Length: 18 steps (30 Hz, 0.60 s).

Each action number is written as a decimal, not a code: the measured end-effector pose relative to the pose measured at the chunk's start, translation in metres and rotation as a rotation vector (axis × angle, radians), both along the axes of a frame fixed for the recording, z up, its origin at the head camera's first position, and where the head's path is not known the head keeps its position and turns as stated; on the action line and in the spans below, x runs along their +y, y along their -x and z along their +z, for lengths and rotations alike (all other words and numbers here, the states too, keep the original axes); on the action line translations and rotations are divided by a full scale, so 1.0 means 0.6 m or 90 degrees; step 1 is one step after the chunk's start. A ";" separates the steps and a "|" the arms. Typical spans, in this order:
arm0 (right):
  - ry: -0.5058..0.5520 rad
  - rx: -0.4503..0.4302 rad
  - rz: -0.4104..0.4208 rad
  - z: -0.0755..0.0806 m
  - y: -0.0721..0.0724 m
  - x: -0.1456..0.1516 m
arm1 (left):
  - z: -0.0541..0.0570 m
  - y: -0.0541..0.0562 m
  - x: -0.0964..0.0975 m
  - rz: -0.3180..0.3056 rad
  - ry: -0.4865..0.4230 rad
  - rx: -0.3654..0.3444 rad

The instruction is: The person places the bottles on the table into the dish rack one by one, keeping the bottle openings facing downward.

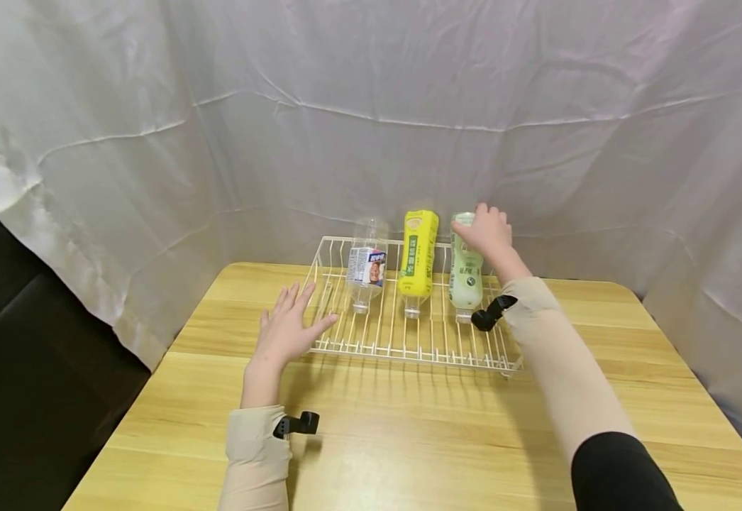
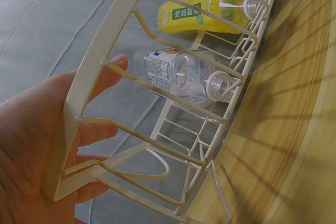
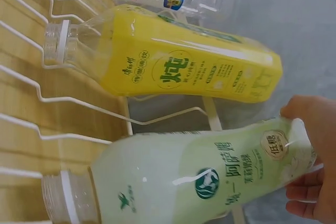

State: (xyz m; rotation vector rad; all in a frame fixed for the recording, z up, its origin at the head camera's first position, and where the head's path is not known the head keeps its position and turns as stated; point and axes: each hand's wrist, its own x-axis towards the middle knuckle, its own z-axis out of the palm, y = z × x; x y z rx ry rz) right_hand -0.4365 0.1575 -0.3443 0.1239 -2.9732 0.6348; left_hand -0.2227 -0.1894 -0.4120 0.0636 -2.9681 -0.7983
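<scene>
A white wire rack (image 1: 409,354) stands on the wooden table. Three bottles lean neck-down in it. My right hand (image 1: 489,231) holds the pale green bottle (image 1: 467,270) by its base, the upper end, with the thumb on one side and fingers on the other. Its neck points down into the wires at the right. The yellow bottle (image 1: 418,255) leans in the middle, and the clear bottle (image 1: 367,266) with a printed label stands left of it. At the rack's left end, my left hand (image 1: 286,332) has its fingers spread; in the left wrist view they pass behind the rack's frame (image 2: 84,87).
The wooden tabletop (image 1: 396,440) stretches in front of and beside the rack. A pale grey curtain (image 1: 371,142) hangs close behind it. Dark cloth (image 1: 32,341) is at the far left. Each wrist wears a black camera mount (image 1: 297,424).
</scene>
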 end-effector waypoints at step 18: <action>0.017 -0.006 -0.050 -0.013 0.001 0.018 | 0.002 0.008 0.008 -0.011 -0.002 0.001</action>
